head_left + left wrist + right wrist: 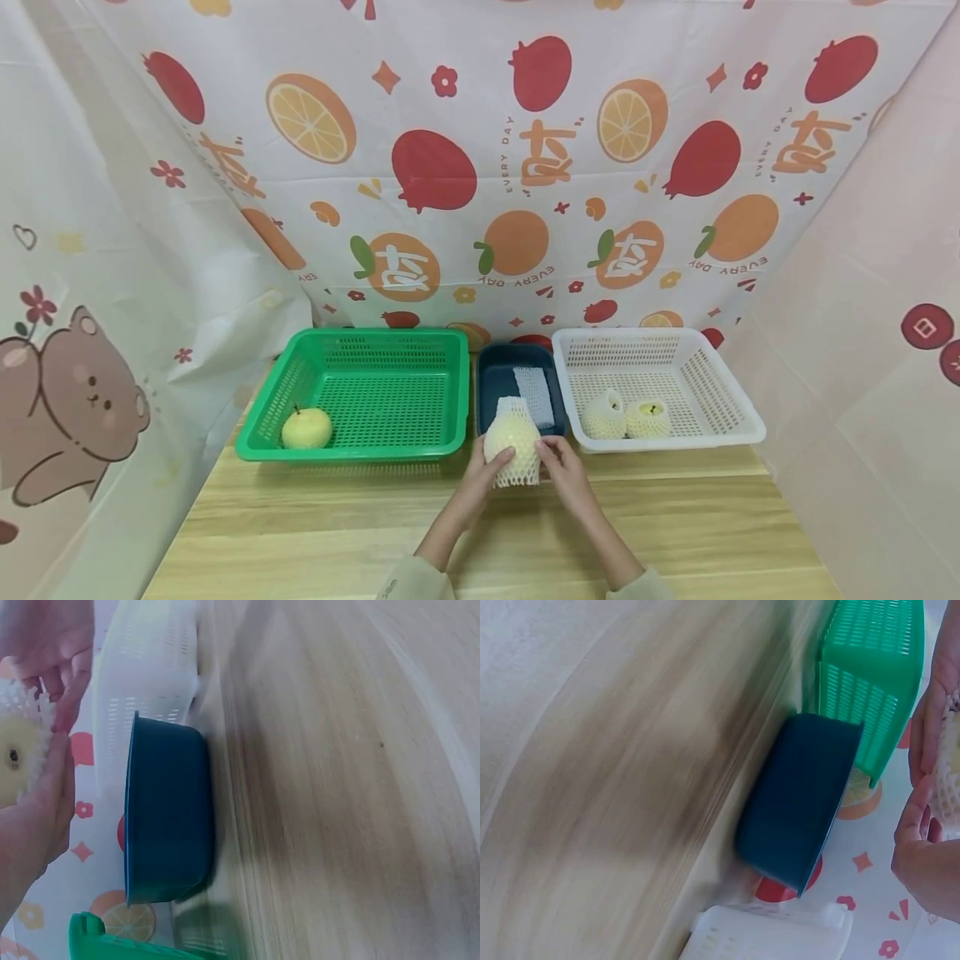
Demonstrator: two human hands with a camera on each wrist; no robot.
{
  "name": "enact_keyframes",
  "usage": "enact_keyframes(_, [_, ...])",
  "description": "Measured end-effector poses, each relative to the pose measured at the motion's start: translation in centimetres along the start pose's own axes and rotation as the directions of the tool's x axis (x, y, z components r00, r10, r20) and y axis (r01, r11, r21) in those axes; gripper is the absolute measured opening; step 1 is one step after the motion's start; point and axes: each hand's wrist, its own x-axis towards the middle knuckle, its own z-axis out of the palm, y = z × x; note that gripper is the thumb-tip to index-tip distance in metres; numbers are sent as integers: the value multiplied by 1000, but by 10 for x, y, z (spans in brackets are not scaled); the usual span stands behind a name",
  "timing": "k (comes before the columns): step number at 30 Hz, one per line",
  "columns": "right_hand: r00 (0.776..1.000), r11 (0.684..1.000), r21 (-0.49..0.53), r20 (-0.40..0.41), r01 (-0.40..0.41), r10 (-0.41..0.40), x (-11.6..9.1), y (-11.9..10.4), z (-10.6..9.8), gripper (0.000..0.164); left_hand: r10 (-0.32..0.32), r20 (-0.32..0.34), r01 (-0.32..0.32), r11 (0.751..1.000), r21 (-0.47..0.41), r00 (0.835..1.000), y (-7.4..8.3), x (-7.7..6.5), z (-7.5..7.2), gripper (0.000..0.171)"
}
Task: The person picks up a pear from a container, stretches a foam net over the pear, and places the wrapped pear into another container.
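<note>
A pale yellow pear (512,437) in a white foam net sleeve (517,477) is held up in front of the blue bin. My left hand (477,483) grips it from the left, thumb across its front. On the other side my right hand (566,477) pinches the sleeve's edge with thumb and fingers. The left wrist view shows the bare end of the pear (16,754) framed by netting. Inside the blue bin (495,375) lie flat foam net sleeves (534,392); the held pear partly covers the bin.
To the left, a green basket (352,454) holds one bare pear (307,428). A white basket (675,442) on the right contains two netted pears, one (603,417) beside the other (648,421). All stand on a wooden table (337,533) before a fruit-print cloth (480,108).
</note>
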Motion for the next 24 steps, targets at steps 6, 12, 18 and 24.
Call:
enact_keyframes(6, [1000, 1000, 26, 7, 6, -7, 6, 17, 2, 39, -62, -24, 58, 989, -138, 998, 0, 2, 1, 74])
enact_keyframes(12, [999, 999, 14, 36, 35, -36, 8, 28, 2, 44, -58, -3, 57, 988, -141, 998, -1, 2, -2, 79])
enact_keyframes(18, [997, 998, 22, 59, 58, -59, 6, 32, 1, 46, -76, -15, 72, 985, -155, 997, -4, 3, -1, 80])
enact_keyframes(24, [995, 997, 18, 64, 80, -81, 5, 36, 0, 41, -100, -18, 95, 981, -167, 995, -5, 2, -1, 78])
